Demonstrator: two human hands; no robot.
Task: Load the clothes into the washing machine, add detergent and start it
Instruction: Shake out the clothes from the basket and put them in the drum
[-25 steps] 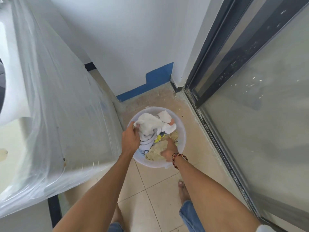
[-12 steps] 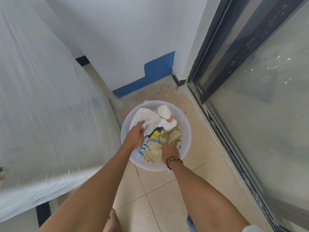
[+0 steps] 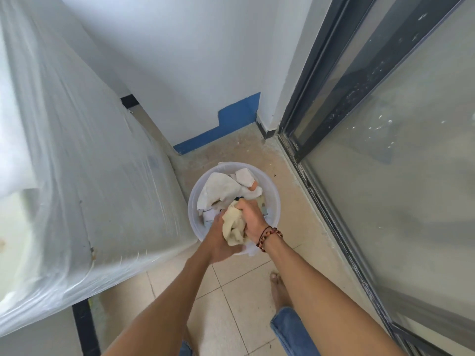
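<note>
— Clothes [image 3: 226, 187]: where are they?
— In the white basin [image 3: 272, 199] on the tiled floor [image 3: 231, 299], beside the plastic-wrapped washing machine [image 3: 90, 176]; both hands, left [image 3: 219, 241] and right [image 3: 253, 218], clench a beige garment [image 3: 234, 226] above it.

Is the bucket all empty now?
No, the white bucket still holds a white cloth and other clothes.

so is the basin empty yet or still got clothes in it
Not empty: the basin holds white clothes, while both hands grip a bunched beige garment.
</note>
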